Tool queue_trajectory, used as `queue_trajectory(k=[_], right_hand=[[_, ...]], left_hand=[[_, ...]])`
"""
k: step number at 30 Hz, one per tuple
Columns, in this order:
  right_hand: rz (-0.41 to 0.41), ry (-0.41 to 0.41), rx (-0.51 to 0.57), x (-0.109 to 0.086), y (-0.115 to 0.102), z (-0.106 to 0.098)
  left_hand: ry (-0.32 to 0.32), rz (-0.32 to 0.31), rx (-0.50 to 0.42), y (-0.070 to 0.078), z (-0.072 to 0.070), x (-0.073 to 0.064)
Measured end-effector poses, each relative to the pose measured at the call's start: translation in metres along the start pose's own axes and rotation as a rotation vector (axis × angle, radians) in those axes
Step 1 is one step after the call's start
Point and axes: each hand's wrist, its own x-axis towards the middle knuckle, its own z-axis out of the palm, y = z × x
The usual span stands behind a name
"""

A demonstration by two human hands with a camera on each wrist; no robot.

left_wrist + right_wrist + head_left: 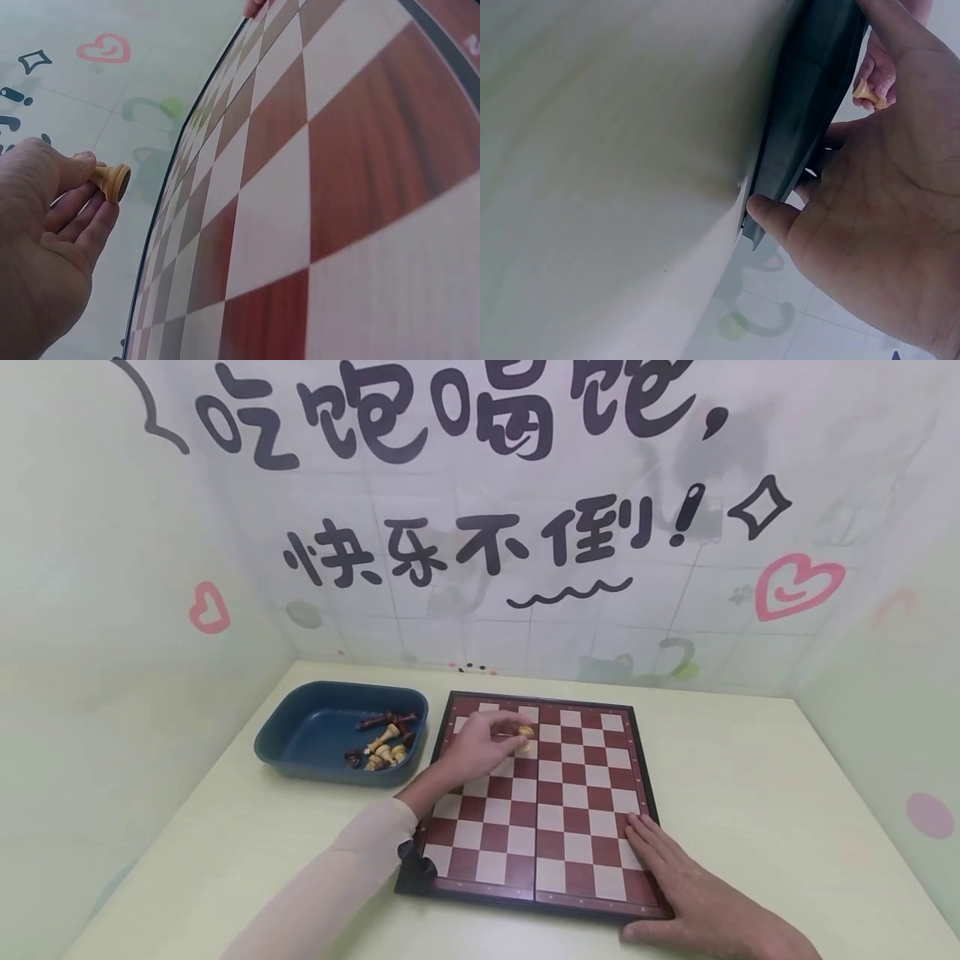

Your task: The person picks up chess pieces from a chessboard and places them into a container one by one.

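My left hand point(486, 745) pinches a small pale yellow chess piece point(526, 732) between thumb and fingertips, over the far half of the chessboard point(549, 795). In the left wrist view the round base of the piece point(114, 182) faces away from the palm; its top is hidden by the fingers. The board lies flat, with brown and white squares and a dark rim. At its near right corner my right hand point(693, 889) rests with straight fingers on the right edge. In the right wrist view its thumb point(774, 216) touches the dark side of the board point(810, 90).
Left of the board stands a blue plastic bin point(300, 760) with several dark and pale chess pieces point(386, 739) lying in its right part. A printed curtain point(465, 627) hangs behind the pale tabletop point(247, 860). A black strap point(416, 860) sits by the left sleeve.
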Motion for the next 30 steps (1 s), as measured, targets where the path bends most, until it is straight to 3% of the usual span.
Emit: queue_trajectory(k=[9,30], right_hand=[[0.005,-0.005,-0.001,0.002,-0.001,0.0],[0.002,0.033,-0.015,0.005,-0.003,0.002]], left_hand=[[-0.006,-0.015,-0.03,-0.006,-0.015,-0.007],[0.068,-0.053,-0.072,-0.011,-0.053,-0.026]])
